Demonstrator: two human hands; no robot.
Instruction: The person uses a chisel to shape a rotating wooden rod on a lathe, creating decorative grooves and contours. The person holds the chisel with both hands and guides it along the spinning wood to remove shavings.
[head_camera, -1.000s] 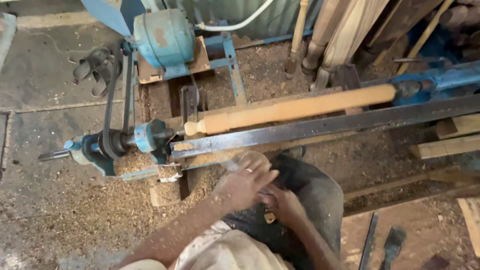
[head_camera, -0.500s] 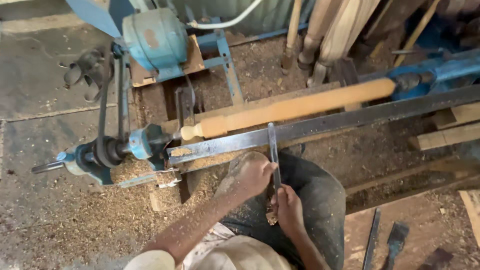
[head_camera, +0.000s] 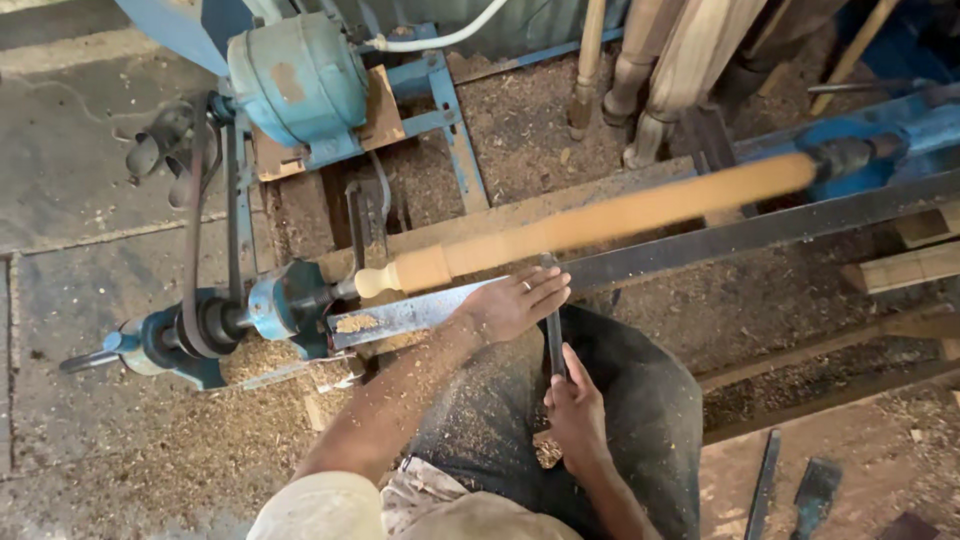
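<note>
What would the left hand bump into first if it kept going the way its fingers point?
Probably the long wooden spindle on the lathe. The left hand lies on the metal tool rest, fingers pointing up-right toward the wood, right beside the chisel. Depth is hard to judge.

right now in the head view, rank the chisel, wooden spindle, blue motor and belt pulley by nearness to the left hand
1. Chisel: under the left hand, touching.
2. Wooden spindle: just above the fingers.
3. Belt pulley: left end of the lathe.
4. Blue motor: upper left, farthest.
</note>
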